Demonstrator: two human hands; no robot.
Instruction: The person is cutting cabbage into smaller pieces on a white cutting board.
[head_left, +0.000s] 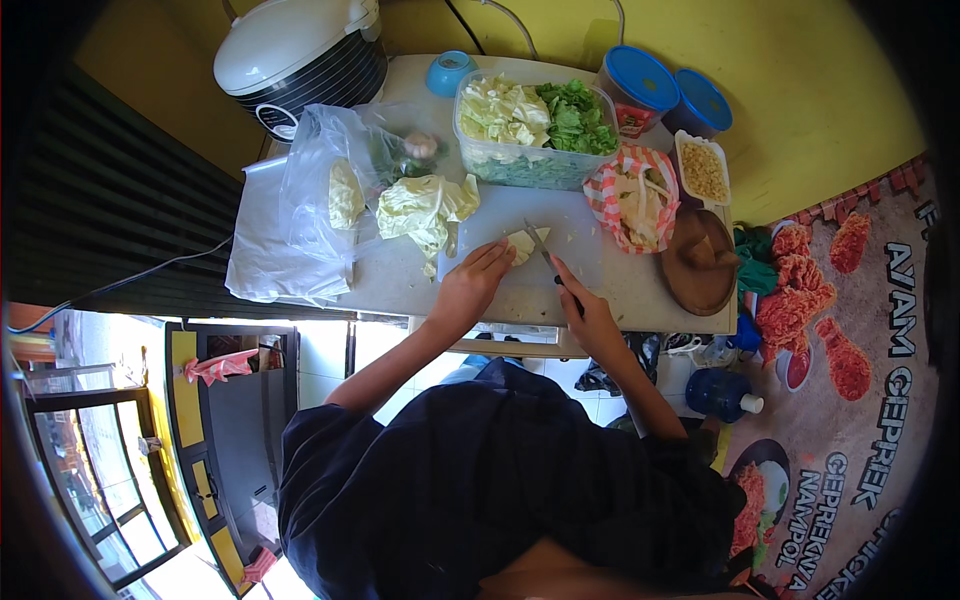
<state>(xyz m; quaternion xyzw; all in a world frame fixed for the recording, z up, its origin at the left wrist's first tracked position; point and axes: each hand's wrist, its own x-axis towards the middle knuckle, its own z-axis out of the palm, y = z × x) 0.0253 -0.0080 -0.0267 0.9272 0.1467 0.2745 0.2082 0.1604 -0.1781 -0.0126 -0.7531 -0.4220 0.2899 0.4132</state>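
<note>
My left hand (478, 271) presses a piece of cabbage (519, 247) against a white cutting board (487, 211), fingers together on its left side. In my right hand (582, 298) is a knife (541, 246) with a dark handle, its blade at the right part of the cabbage. Small cabbage scraps dot the board. Left of the board lies a larger, loose-leaved cabbage portion (420, 210). Behind the board stands a clear plastic container (525, 166) filled with cut cabbage (502, 112) and green leafy lettuce (577, 116).
A plastic bag (307, 187), a rice cooker (300, 64) and a blue bowl (450, 71) are left. At right stand a striped bag (600, 187) of scraps, blue-lidded tubs (641, 79), a tray of chopped bits (703, 171) and a wooden mortar (697, 289) near the table edge.
</note>
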